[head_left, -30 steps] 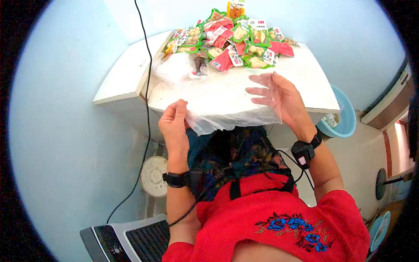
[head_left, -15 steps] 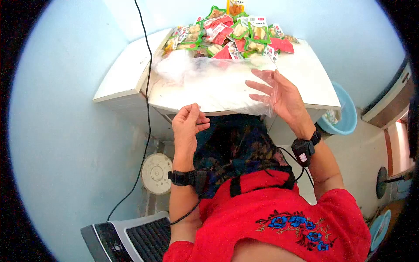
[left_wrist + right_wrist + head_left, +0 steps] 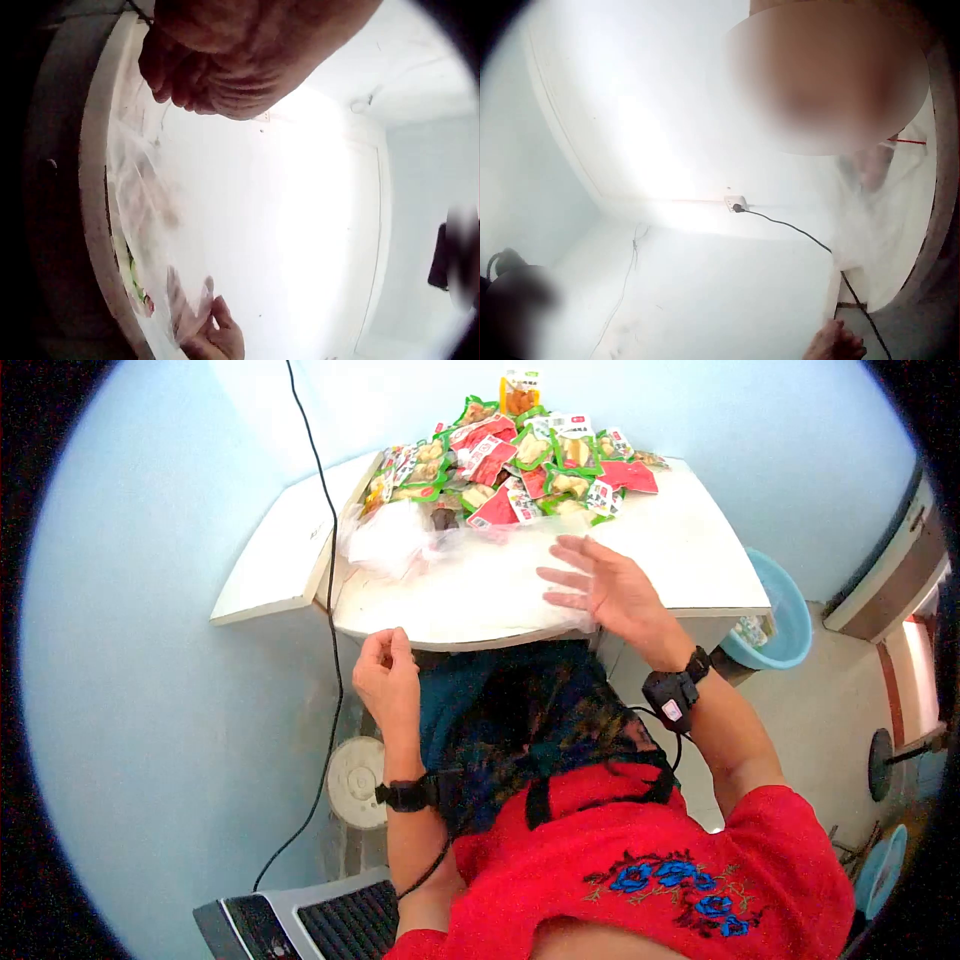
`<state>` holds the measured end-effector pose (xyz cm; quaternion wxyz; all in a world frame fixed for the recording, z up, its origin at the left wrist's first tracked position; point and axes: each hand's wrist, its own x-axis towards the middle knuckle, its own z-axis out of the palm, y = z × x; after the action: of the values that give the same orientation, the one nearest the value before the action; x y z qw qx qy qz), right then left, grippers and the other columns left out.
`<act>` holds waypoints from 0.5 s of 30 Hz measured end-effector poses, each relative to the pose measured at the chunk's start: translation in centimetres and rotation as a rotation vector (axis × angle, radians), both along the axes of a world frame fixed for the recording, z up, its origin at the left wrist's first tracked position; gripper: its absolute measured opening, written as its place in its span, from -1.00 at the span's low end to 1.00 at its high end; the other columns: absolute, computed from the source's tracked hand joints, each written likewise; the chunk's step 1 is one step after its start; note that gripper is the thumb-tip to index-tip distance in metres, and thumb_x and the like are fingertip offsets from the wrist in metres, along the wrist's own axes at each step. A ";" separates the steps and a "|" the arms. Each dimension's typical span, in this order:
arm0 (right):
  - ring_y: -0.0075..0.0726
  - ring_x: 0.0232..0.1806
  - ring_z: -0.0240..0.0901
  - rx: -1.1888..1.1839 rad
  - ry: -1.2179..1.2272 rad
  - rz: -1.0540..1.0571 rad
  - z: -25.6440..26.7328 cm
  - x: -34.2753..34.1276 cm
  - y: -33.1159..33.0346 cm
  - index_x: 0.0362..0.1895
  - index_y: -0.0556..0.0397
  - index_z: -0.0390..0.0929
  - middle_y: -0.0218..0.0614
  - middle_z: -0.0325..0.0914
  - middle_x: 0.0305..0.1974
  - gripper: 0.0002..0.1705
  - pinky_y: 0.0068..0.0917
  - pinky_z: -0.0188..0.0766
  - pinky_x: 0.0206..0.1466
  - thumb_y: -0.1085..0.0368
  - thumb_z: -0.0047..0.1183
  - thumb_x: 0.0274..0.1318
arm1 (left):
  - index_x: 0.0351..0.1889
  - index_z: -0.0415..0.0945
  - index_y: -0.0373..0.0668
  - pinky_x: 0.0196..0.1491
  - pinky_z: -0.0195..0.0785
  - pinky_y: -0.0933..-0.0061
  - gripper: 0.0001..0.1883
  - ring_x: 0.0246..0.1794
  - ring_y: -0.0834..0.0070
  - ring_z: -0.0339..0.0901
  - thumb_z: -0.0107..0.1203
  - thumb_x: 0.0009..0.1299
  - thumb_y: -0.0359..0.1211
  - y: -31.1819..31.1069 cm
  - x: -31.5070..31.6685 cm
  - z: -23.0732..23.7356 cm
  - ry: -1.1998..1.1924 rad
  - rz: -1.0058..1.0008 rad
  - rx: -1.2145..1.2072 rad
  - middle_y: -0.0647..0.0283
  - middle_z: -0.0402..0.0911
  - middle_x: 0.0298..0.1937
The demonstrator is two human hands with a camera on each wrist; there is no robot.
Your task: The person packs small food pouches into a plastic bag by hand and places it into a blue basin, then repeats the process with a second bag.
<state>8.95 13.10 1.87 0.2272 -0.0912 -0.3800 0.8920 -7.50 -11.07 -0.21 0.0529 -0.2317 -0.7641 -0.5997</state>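
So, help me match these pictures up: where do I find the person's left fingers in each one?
Head: left fingers left of centre, about midway up.
Left wrist: left fingers close up at the top, left of centre.
Right wrist: left fingers small, at the bottom edge, right of centre.
Shared landmark: the white table's curved edge, along the left in left wrist, the right in right wrist.

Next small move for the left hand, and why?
Probably bring the left hand over to the clear plastic and pinch an edge: the right hand is spread against it, while the left is curled with no plastic visibly in it. The packets lie piled farther back.
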 end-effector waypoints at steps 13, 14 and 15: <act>-0.19 0.24 0.29 0.053 -0.060 0.309 1.1 -1.5 -4.8 0.39 0.09 0.22 -0.20 0.16 0.37 -0.27 -0.05 0.29 0.25 -0.18 -0.27 0.40 | 0.07 0.35 -0.23 -0.22 0.42 0.09 -0.51 -0.12 -0.01 0.48 0.26 0.22 -0.32 6.4 9.0 1.1 0.651 -0.204 -0.217 0.01 0.48 -0.12; -0.20 0.25 0.28 0.045 -0.060 0.348 1.1 -1.5 -4.8 0.39 0.09 0.22 -0.20 0.15 0.37 -0.26 -0.07 0.29 0.26 -0.20 -0.28 0.39 | 0.06 0.36 -0.22 -0.22 0.42 0.09 -0.52 -0.13 0.00 0.48 0.25 0.21 -0.33 6.4 9.0 0.9 0.644 -0.200 -0.239 0.01 0.48 -0.13; -0.19 0.26 0.27 0.060 -0.071 0.351 1.1 -1.5 -4.7 0.40 0.09 0.22 -0.19 0.13 0.38 -0.24 -0.09 0.26 0.28 -0.22 -0.27 0.39 | 0.06 0.36 -0.22 -0.21 0.42 0.09 -0.52 -0.13 0.00 0.48 0.23 0.20 -0.33 6.5 9.0 0.9 0.638 -0.196 -0.262 0.01 0.48 -0.14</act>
<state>7.40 8.40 2.96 0.0571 -0.0479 -0.4241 0.9026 1.52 -4.58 0.68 0.2008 -0.4841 -0.7538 -0.3963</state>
